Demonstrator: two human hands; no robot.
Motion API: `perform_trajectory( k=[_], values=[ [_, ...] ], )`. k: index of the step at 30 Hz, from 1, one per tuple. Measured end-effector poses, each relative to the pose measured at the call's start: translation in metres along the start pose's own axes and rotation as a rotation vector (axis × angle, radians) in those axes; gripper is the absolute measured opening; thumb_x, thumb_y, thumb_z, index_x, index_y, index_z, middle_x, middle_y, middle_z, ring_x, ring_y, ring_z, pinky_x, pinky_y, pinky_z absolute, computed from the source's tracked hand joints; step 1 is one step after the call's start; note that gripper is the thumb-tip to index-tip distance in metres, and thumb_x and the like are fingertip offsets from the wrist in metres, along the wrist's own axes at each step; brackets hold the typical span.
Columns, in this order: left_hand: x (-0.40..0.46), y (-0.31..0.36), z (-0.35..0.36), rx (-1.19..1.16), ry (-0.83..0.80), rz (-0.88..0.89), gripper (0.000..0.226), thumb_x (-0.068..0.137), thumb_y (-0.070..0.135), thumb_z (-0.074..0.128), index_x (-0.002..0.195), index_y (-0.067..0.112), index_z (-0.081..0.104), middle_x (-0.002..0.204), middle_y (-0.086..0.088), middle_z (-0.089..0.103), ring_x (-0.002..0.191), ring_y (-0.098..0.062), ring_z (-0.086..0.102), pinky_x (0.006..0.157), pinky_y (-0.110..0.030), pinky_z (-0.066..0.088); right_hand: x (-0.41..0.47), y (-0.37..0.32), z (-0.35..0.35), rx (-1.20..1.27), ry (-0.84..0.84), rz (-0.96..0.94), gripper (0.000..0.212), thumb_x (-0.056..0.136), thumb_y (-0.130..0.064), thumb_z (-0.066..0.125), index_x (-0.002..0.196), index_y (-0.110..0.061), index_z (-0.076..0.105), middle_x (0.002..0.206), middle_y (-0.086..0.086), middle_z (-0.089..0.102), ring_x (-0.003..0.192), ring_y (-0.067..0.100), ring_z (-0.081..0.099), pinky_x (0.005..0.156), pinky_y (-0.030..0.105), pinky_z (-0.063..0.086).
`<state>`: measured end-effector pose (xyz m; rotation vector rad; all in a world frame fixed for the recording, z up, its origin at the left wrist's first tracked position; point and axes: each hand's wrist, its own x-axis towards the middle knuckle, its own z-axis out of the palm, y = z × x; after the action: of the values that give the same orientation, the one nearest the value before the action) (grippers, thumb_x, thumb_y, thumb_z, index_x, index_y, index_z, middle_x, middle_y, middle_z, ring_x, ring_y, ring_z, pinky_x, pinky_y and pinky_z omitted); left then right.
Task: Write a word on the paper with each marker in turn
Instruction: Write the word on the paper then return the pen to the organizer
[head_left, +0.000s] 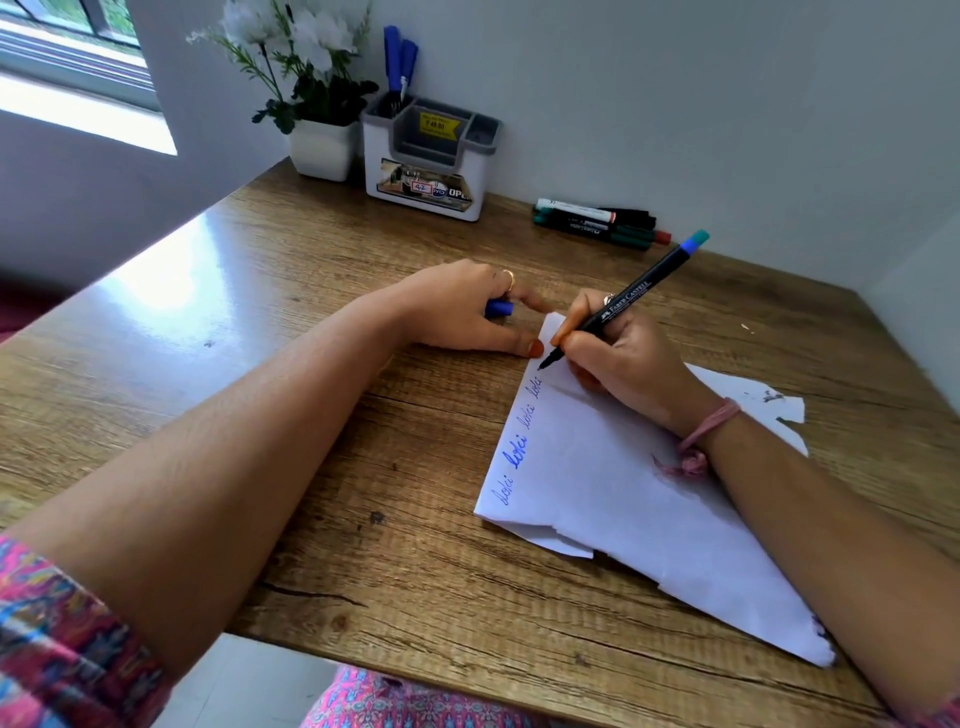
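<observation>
Nearest you on the wooden desk (208, 415), the torn white paper (623, 493) lies slanted with four words already running up its left edge, so the next belongs at the far corner. Just beyond them your right hand (623, 364) pinches the black pen (621, 304) in a writing grip, tip on the sheet there, while your left hand (462, 306) curls round a blue cap (500, 308), thumb at the paper's edge, probably to steady it. Farther right, more markers (597, 223) wait by the wall, near the pen holder (431, 156).
</observation>
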<state>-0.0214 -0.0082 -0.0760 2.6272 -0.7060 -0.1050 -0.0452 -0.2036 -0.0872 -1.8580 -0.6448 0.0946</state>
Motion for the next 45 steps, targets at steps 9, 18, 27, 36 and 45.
perform_trajectory(
  k=[9, 18, 27, 36, 45],
  values=[
    [-0.005, 0.005, -0.003, -0.112, -0.010, -0.035, 0.019, 0.093, 0.039, 0.053, 0.094, 0.020, 0.059, 0.073, 0.007, 0.053, 0.064, -0.005, 0.046, 0.056, -0.023, 0.032, 0.003, 0.002, -0.002, 0.245, 0.154, 0.039, 0.014, 0.078, -0.011, 0.045, 0.078, -0.015, 0.058, 0.060, -0.002, 0.056, 0.054, 0.012, 0.050, 0.047, 0.022, 0.037],
    [-0.005, 0.006, -0.004, -0.135, -0.034, -0.054, 0.017, 0.093, 0.034, 0.055, 0.083, 0.020, 0.055, 0.071, 0.005, 0.052, 0.065, -0.009, 0.047, 0.057, -0.028, 0.032, 0.004, 0.003, -0.003, 0.282, 0.163, 0.079, 0.006, 0.078, -0.011, 0.048, 0.083, -0.014, 0.050, 0.066, 0.003, 0.068, 0.056, 0.012, 0.059, 0.049, 0.021, 0.043],
    [-0.006, 0.008, -0.005, -0.160, -0.043, -0.070, 0.020, 0.092, 0.035, 0.055, 0.074, 0.029, 0.049, 0.070, 0.004, 0.051, 0.064, -0.011, 0.047, 0.058, -0.028, 0.031, 0.003, 0.004, -0.004, 0.324, 0.195, 0.078, 0.006, 0.079, -0.014, 0.051, 0.078, -0.014, 0.045, 0.072, 0.008, 0.071, 0.056, 0.014, 0.058, 0.052, 0.023, 0.044],
    [-0.005, 0.011, -0.003, -0.135, -0.024, -0.022, 0.020, 0.091, 0.033, 0.057, 0.075, 0.021, 0.052, 0.068, 0.004, 0.051, 0.063, -0.013, 0.046, 0.056, -0.028, 0.033, 0.000, 0.002, -0.005, 0.125, 0.148, 0.039, 0.009, 0.083, -0.015, 0.069, 0.082, -0.015, 0.060, 0.077, 0.010, 0.072, 0.054, 0.011, 0.059, 0.053, 0.021, 0.046],
    [-0.004, 0.020, 0.004, -0.046, 0.207, 0.116, 0.026, 0.083, 0.022, 0.061, 0.106, 0.020, 0.047, 0.059, 0.012, 0.045, 0.053, -0.005, 0.045, 0.050, -0.022, 0.030, -0.002, -0.003, -0.004, 0.118, 0.145, -0.028, 0.020, 0.072, -0.010, 0.076, 0.090, -0.016, 0.072, 0.080, -0.005, 0.073, 0.062, 0.007, 0.063, 0.062, 0.017, 0.051]
  ],
)
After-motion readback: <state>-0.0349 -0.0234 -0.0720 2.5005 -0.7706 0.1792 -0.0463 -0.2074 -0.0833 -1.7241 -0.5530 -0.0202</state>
